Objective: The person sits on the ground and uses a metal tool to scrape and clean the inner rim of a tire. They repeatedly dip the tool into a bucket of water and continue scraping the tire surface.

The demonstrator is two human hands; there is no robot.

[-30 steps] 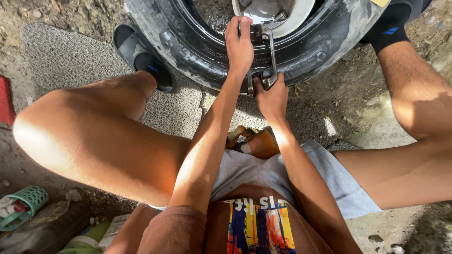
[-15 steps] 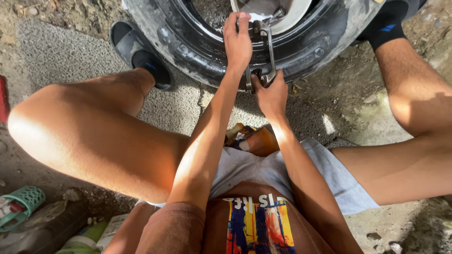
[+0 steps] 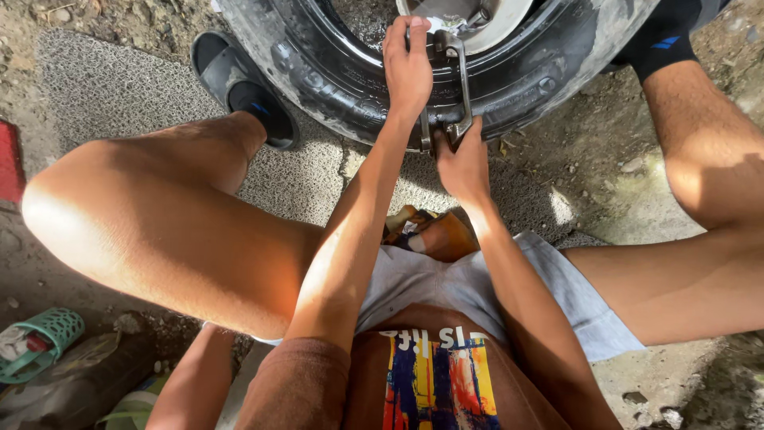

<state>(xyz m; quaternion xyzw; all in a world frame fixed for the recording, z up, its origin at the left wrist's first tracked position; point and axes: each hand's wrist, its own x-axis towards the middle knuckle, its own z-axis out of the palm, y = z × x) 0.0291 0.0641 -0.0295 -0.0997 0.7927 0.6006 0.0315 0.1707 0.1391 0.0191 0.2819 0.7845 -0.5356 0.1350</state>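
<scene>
A seated person's left hand (image 3: 407, 68) is gripping a metal clamp tool (image 3: 452, 87) on a black tyre (image 3: 318, 72); right hand (image 3: 461, 159) is clasping its lower end.

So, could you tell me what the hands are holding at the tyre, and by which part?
Both grip a metal clamp-like tool hooked over the black tyre. The left hand holds its upper end by the rim; the right hand holds its lower end.
</scene>
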